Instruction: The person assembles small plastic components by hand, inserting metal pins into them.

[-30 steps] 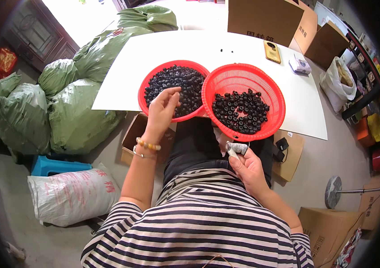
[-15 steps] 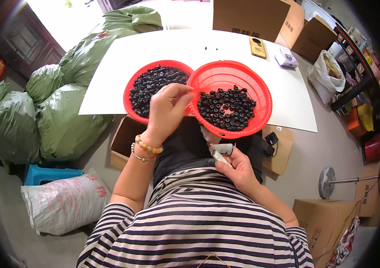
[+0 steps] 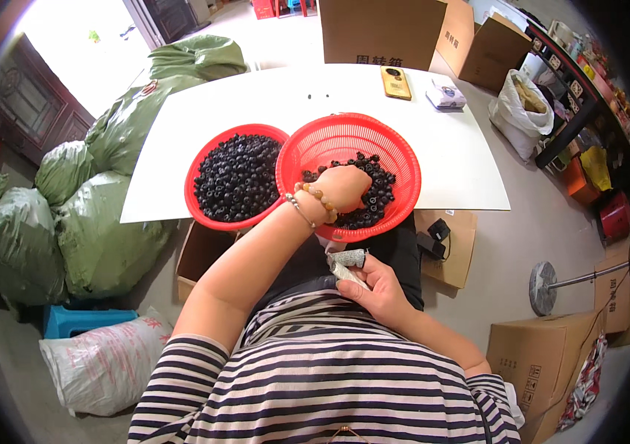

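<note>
1. Black round pieces (image 3: 366, 214) lie under and around the left hand (image 3: 346, 189), which reaches into a basket, fingers curled down; whether it grips any cannot be told.
2. Right hand (image 3: 381, 292), nearer the body, has narrowly bent fingers with one grey wrap (image 3: 347, 257) and one whitish piece (image 3: 350, 275) at the tips; whether these are worn or held is unclear.
3. Two red baskets: the right basket (image 3: 352, 135) surrounds the left hand and overlaps the left basket (image 3: 190, 177), left of that hand. Both contain pieces, too crowded to count; the hand hides some.
4. Beyond the hands, the white surface (image 3: 455, 163) carries two dark specks (image 3: 310, 96), one yellow phone (image 3: 396, 87) and one whitish packet (image 3: 446, 93).
5. Farther left of the hands, green sacks (image 3: 108, 237) overlap, some cut off.
</note>
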The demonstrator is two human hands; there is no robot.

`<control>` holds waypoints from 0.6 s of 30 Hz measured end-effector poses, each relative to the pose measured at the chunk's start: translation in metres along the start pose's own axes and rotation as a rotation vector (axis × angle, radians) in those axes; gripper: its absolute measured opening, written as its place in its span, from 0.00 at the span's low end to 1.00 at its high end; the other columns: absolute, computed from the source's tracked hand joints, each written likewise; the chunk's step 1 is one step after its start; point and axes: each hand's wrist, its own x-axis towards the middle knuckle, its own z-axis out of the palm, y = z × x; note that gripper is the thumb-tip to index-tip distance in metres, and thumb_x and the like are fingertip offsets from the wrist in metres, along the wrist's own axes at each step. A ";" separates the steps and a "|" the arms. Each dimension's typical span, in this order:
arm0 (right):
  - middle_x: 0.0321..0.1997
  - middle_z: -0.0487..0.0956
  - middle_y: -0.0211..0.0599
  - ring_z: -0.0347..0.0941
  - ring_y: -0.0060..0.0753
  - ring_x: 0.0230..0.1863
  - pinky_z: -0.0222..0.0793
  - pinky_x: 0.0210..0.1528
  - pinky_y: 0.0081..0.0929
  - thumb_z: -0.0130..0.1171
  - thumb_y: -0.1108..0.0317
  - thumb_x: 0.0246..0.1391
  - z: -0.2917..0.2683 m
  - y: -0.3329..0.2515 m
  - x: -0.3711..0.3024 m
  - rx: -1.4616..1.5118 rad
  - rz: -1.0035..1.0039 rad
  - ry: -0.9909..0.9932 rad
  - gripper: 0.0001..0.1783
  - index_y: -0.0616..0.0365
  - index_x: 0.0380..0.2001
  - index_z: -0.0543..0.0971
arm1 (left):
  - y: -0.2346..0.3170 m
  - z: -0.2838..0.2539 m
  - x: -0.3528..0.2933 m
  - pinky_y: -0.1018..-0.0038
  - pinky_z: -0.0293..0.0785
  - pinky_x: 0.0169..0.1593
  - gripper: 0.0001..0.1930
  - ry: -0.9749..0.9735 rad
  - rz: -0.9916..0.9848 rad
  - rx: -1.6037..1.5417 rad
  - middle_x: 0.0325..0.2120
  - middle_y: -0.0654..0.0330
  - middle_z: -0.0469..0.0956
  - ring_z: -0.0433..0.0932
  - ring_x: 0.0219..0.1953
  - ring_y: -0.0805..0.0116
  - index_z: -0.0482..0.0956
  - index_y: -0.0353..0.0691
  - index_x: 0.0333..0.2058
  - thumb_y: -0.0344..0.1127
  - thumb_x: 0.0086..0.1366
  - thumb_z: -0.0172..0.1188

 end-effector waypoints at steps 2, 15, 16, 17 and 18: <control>0.43 0.70 0.29 0.64 0.17 0.44 0.57 0.49 0.18 0.54 0.70 0.49 -0.003 0.003 0.001 0.009 -0.011 0.008 0.21 0.63 0.48 0.65 | 0.001 0.003 0.004 0.65 0.69 0.34 0.09 0.014 -0.006 0.021 0.24 0.53 0.75 0.74 0.31 0.55 0.74 0.38 0.26 0.35 0.46 0.60; 0.42 0.69 0.26 0.63 0.13 0.42 0.60 0.45 0.14 0.52 0.71 0.51 -0.003 0.006 0.001 0.046 0.041 0.013 0.18 0.62 0.47 0.65 | -0.014 0.019 0.012 0.65 0.68 0.35 0.11 0.029 0.052 -0.116 0.24 0.50 0.74 0.73 0.31 0.52 0.74 0.36 0.27 0.31 0.41 0.59; 0.42 0.69 0.27 0.63 0.14 0.43 0.59 0.46 0.15 0.52 0.72 0.51 -0.002 0.008 0.002 0.029 -0.014 0.012 0.19 0.62 0.47 0.66 | -0.015 0.015 0.008 0.65 0.68 0.35 0.11 0.019 0.090 -0.139 0.24 0.50 0.74 0.73 0.31 0.52 0.74 0.36 0.27 0.31 0.41 0.59; 0.42 0.69 0.27 0.63 0.14 0.43 0.59 0.46 0.15 0.52 0.72 0.51 -0.003 0.007 0.000 0.023 -0.020 0.015 0.19 0.62 0.47 0.66 | -0.016 0.010 0.005 0.65 0.68 0.35 0.11 0.009 0.127 -0.163 0.24 0.50 0.74 0.73 0.31 0.52 0.74 0.36 0.28 0.31 0.42 0.58; 0.42 0.69 0.27 0.63 0.15 0.43 0.59 0.46 0.15 0.52 0.72 0.51 -0.003 0.006 0.001 0.006 0.005 0.021 0.19 0.62 0.46 0.66 | -0.014 0.003 0.000 0.66 0.68 0.35 0.10 0.055 0.109 -0.167 0.23 0.50 0.74 0.73 0.29 0.54 0.75 0.36 0.28 0.33 0.46 0.57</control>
